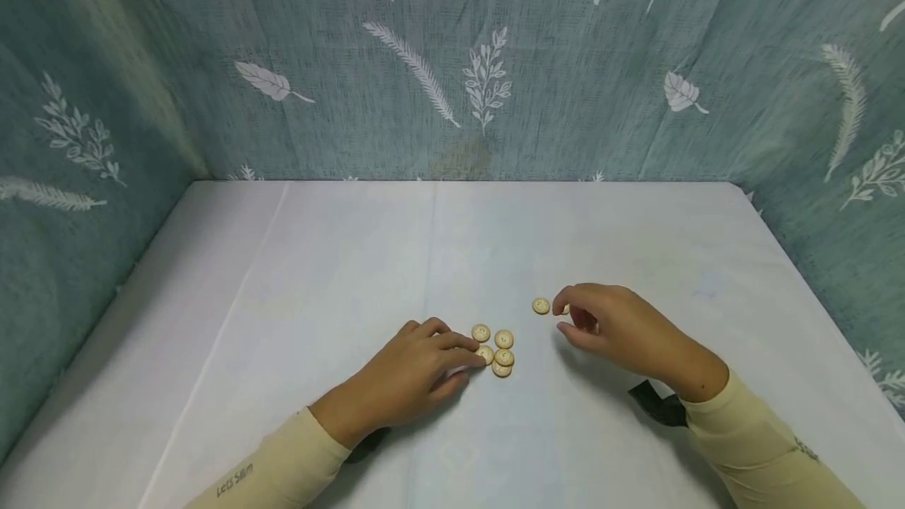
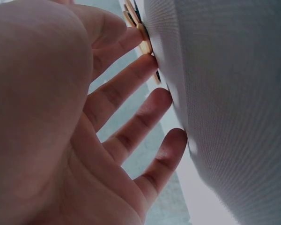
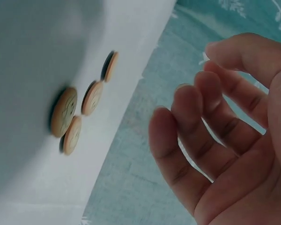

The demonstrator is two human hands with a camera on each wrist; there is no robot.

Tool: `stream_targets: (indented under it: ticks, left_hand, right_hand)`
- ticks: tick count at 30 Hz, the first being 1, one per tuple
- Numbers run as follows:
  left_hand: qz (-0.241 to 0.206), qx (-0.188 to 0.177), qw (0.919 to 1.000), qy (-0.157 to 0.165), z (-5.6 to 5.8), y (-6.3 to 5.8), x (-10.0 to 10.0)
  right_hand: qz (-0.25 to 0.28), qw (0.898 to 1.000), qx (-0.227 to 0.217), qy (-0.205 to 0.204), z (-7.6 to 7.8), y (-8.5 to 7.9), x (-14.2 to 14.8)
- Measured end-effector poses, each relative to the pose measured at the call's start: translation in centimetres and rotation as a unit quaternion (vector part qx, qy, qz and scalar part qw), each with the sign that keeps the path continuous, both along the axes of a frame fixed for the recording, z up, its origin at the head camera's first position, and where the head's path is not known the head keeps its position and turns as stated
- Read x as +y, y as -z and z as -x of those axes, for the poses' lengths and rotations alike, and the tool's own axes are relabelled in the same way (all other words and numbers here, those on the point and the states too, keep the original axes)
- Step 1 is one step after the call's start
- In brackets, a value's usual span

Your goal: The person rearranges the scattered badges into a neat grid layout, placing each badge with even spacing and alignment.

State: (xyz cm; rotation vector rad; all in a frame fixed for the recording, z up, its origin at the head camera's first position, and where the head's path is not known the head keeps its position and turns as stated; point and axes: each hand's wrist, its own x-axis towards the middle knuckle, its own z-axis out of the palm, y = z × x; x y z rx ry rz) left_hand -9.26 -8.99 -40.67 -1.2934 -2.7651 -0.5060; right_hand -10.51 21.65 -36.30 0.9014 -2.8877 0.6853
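Several round, pale wooden buttons (image 1: pixel 504 338) lie in a small cluster near the middle of the white table, one of them partly overlapping another. My left hand (image 1: pixel 424 368) reaches in from the left with its fingers spread, a fingertip on the leftmost button (image 1: pixel 485 354) of the cluster. In the left wrist view its fingertips (image 2: pixel 160 96) are down at the cloth, beside button edges (image 2: pixel 144 38). Farther right and back, a separate button (image 1: pixel 540 305) lies close to my right hand (image 1: pixel 622 328), which hides most of another button (image 1: pixel 565 309). The right fingers (image 3: pixel 187 110) are loosely bent above the table, holding nothing.
A white cloth covers the table (image 1: pixel 339 258). Green leaf-patterned fabric (image 1: pixel 318 38) rises along the back and both sides. Dark straps (image 1: pixel 659 405) show at both wrists, below light sleeves.
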Motion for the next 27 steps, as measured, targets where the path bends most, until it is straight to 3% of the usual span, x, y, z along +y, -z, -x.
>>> stream_targets:
  ticks: [11,17,23,27]
  left_hand:
    - [0.003,-0.001,1.0,0.0,0.0,0.0,0.0]
    - [-0.001,0.006,1.0,0.004,0.2,0.0,0.1]
    - [-0.001,0.013,0.9999,0.002,0.2,-0.1,0.1]
    - [0.002,0.009,1.0,0.003,0.2,0.0,0.1]
  right_hand:
    - [-0.006,0.999,0.032,-0.026,-0.6,0.6,-1.2]
    - [-0.008,0.999,0.025,-0.042,-0.9,0.7,-1.8]
    - [-0.021,0.996,0.052,-0.068,-0.9,1.1,-2.5]
    - [-0.03,0.995,0.041,-0.083,-1.0,1.4,-2.8]
